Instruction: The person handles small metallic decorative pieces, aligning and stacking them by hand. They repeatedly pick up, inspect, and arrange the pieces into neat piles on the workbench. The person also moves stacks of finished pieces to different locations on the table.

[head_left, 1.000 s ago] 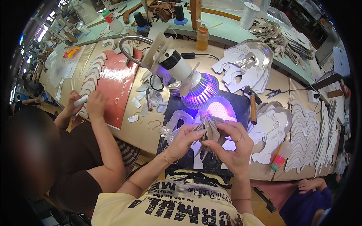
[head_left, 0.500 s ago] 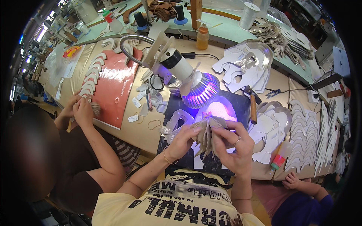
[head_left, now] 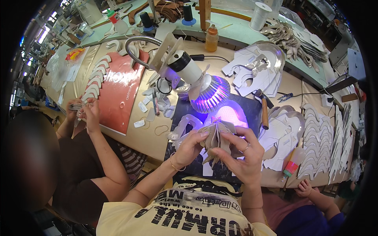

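Between both hands, above a black board [head_left: 251, 105], a bundle of thin beige leather pieces [head_left: 216, 138] is fanned apart, its lower edges hanging loose. My left hand [head_left: 190, 147] pinches the left side of the bundle. The thumb and fingers of my right hand [head_left: 247, 152] close on its right side. Just beyond the bundle, a lamp [head_left: 209, 93] with a ribbed head throws purple light on a pale curved piece [head_left: 235, 114] lying on the board. A white cut-out piece [head_left: 183, 126] lies left of it, partly behind my left hand.
Stacked white shoe-upper pieces [head_left: 280, 131], a hammer [head_left: 264, 113] and a glue bottle [head_left: 294, 162] lie to the right. A red sheet [head_left: 118, 90] carries a row of curved pieces [head_left: 94, 81]. A co-worker's hands [head_left: 88, 112] work at left; another person's hand [head_left: 303, 188] rests at right.
The leather bundle is spread differently, and my right thumb and fingers have shifted slightly on it. At left, the co-worker's hands have changed pose and now hold a small stack.
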A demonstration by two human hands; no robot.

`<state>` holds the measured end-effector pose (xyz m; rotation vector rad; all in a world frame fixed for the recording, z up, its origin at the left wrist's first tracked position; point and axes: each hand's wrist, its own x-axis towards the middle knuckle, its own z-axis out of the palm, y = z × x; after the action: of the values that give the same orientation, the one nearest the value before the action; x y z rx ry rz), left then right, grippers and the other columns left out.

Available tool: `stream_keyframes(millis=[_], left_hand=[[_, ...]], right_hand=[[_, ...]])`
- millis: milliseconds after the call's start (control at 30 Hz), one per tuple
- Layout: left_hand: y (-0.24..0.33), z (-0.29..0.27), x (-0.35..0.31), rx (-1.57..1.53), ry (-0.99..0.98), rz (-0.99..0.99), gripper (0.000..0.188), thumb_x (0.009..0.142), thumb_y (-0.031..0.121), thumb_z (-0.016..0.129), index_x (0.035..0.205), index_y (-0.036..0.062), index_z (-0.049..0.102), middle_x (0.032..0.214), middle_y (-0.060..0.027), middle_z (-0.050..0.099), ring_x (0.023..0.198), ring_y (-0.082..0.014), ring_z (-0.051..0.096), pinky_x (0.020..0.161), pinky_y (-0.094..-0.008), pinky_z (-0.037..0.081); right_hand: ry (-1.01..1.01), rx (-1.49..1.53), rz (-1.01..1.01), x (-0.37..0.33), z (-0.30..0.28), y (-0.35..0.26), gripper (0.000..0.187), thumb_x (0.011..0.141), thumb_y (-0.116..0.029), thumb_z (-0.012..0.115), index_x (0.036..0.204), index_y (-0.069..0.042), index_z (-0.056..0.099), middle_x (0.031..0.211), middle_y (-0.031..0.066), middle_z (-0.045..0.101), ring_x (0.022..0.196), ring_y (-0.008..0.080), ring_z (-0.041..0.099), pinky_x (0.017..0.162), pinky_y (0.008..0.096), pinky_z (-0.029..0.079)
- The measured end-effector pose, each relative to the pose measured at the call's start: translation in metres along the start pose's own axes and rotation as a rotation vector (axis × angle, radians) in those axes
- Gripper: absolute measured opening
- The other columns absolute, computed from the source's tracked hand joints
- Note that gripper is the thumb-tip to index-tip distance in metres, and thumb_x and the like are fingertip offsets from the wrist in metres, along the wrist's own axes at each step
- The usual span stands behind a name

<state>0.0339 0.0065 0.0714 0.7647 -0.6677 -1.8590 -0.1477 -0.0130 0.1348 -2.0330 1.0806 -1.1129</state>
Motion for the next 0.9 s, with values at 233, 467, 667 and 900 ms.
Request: stream_keyframes(millis=[233, 467, 667, 900], left_hand=[[0.000, 0.001, -0.001, 0.035, -0.015, 0.010, 0.048, 0.095, 0.025, 0.040, 0.133, -0.0042, 0.046, 0.127, -0.0139, 0.057, 0.116, -0.0203, 0.056, 0.103, -0.0358, 0.039], [-0.012, -0.015, -0.001, -0.137, -0.160, 0.077, 0.045, 0.094, 0.024, 0.041, 0.127, -0.0042, 0.054, 0.122, -0.0135, 0.060, 0.114, -0.0202, 0.057, 0.101, -0.0363, 0.040], [-0.011, -0.015, -0.003, -0.085, -0.160, 0.062, 0.046, 0.094, 0.026, 0.041, 0.127, -0.0037, 0.054, 0.124, -0.0122, 0.060, 0.115, -0.0191, 0.056, 0.100, -0.0357, 0.041], [-0.002, 0.002, -0.005, 0.001, -0.042, 0.062, 0.043, 0.096, 0.028, 0.040, 0.120, -0.0034, 0.058, 0.112, -0.0096, 0.063, 0.103, -0.0161, 0.058, 0.093, -0.0330, 0.042]], right_hand=[[-0.007, -0.003, 0.035, 0.000, -0.002, -0.002, 0.042, 0.067, -0.016, 0.086, 0.103, -0.003, 0.070, 0.095, 0.0122, 0.062, 0.082, 0.0226, 0.063, 0.069, 0.0293, 0.050], [0.045, 0.009, 0.003, 0.000, 0.001, 0.000, 0.031, 0.073, -0.004, 0.073, 0.103, -0.002, 0.068, 0.096, 0.0132, 0.063, 0.082, 0.0219, 0.064, 0.069, 0.0288, 0.051], [0.064, -0.005, -0.015, 0.000, 0.003, 0.002, 0.026, 0.074, -0.001, 0.070, 0.100, -0.004, 0.069, 0.097, 0.0151, 0.062, 0.081, 0.0251, 0.064, 0.066, 0.0314, 0.052], [0.017, -0.033, -0.055, 0.001, 0.001, 0.001, 0.027, 0.073, 0.000, 0.072, 0.099, -0.003, 0.068, 0.102, 0.0158, 0.061, 0.085, 0.0234, 0.064, 0.070, 0.0295, 0.052]])
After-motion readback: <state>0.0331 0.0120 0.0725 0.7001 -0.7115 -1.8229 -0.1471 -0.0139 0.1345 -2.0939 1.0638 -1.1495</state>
